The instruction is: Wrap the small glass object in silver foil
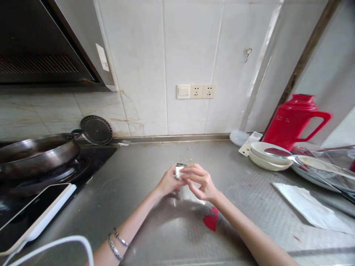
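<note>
Above the middle of the steel counter, my left hand [169, 181] is closed around a small white object with a dark, shiny top end [179, 170]; its kind does not show. My right hand [201, 181] comes in from the other side with bent fingers, their tips pressed on the white face of that object. Parts of the object are hidden behind the fingers. On the counter below my right wrist lies a piece of red paper [211, 219] with a jagged edge.
To the left are a steel pan [39, 155] on the stove and a phone [36, 218] with a white cable [69, 239]. To the right stand a red thermos [291, 122], stacked bowls [266, 162] and a white napkin [310, 208]. A round dark disc [97, 130] leans on the wall.
</note>
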### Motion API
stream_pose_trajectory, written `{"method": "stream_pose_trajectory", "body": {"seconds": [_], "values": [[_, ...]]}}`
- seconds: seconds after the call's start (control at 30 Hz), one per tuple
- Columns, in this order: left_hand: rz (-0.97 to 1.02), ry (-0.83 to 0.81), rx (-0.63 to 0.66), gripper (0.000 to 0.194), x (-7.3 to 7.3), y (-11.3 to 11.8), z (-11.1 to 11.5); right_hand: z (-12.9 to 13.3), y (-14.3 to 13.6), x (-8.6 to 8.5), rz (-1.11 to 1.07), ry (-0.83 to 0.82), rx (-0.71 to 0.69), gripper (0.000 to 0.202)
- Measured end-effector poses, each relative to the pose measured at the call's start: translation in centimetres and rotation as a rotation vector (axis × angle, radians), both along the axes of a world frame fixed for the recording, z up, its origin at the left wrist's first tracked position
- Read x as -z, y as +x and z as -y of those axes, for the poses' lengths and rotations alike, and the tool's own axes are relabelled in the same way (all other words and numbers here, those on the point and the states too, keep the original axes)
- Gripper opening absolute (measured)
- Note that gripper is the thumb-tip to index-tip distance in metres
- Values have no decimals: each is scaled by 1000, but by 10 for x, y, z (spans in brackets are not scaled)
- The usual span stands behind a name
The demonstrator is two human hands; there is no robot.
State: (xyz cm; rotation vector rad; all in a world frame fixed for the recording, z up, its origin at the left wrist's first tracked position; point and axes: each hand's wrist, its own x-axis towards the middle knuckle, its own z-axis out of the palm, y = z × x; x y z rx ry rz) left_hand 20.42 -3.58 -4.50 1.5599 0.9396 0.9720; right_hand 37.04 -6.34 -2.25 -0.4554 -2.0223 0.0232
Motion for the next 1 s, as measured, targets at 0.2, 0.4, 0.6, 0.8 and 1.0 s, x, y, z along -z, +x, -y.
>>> {"method": "stream_pose_trajectory", "body": {"seconds": [0.2,0.4,0.6,0.8,1.0], "values": [[-20,-18,-26,57,-1,0,0,-4,4,0,-37,-30,171,27],[-22,-10,-34,55,0,-4,-5,-1,5,-1,4,-15,90,24],[-45,4,-36,55,3,-3,-5,-4,4,0,13,-69,133,28],[-42,-12,-46,61,-2,-3,-2,-5,9,-1,-78,-95,106,25],[-43,32,-26,61,1,-5,-3,-4,7,-3,-50,-92,98,27]]}}
